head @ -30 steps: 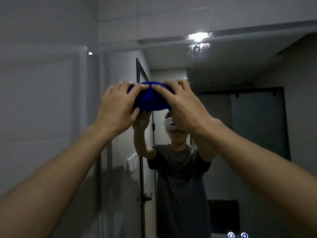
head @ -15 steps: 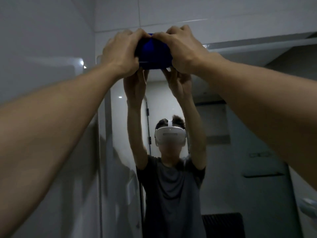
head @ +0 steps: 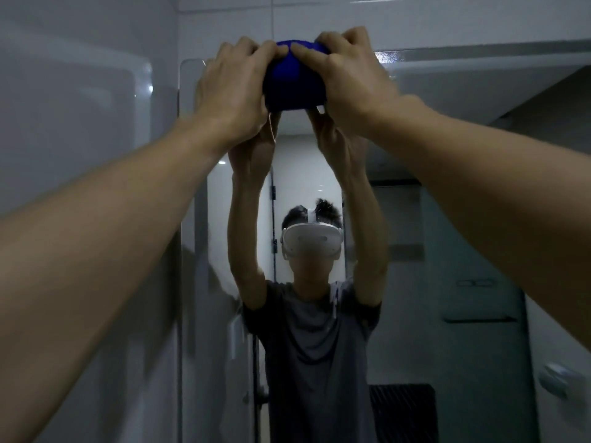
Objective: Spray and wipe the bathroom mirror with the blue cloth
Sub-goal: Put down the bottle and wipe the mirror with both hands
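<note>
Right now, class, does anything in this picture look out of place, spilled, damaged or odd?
Nothing stands out. Both hands, left and right, press the blue cloth against the mirror near its top edge. No crack, spill or streak shows, though the room is dim, so fine marks could be missed.

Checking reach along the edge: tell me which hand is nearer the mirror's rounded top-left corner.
Left. The left hand grips the blue cloth just right of the mirror's corner; the right hand holds the cloth's far side, farther right.
</note>
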Demonstrator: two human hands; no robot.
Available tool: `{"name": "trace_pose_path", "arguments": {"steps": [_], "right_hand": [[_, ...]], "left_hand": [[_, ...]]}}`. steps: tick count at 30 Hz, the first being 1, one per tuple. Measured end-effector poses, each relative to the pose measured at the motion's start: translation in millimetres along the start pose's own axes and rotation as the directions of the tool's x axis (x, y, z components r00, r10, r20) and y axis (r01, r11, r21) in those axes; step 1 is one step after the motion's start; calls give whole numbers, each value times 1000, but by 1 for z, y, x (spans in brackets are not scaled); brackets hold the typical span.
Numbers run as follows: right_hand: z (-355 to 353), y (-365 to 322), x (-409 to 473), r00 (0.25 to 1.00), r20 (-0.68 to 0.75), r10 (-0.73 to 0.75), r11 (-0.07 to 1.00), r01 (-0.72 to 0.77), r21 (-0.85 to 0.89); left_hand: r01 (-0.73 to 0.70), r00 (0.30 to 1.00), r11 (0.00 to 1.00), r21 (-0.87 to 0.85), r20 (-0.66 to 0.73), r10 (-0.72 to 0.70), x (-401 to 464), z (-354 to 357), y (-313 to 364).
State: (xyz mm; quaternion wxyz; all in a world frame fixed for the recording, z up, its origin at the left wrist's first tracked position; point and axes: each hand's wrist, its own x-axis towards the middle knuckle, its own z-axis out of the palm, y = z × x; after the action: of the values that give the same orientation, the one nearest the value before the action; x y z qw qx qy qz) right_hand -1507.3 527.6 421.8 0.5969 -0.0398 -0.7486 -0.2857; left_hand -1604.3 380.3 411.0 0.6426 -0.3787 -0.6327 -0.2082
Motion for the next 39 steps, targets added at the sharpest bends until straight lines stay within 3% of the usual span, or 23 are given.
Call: {"name": "trace_pose_path", "arguments": {"steps": [30, 39], "right_hand": [[28, -89, -238, 995, 103, -17, 986, 0, 165], [31, -125, -329, 996, 90, -7, 973, -14, 231]], "left_hand": [[-12, 987, 1000, -7, 159, 13, -243, 8, 53], [-11, 964, 999, -51, 263, 24, -331, 5, 68]]}}
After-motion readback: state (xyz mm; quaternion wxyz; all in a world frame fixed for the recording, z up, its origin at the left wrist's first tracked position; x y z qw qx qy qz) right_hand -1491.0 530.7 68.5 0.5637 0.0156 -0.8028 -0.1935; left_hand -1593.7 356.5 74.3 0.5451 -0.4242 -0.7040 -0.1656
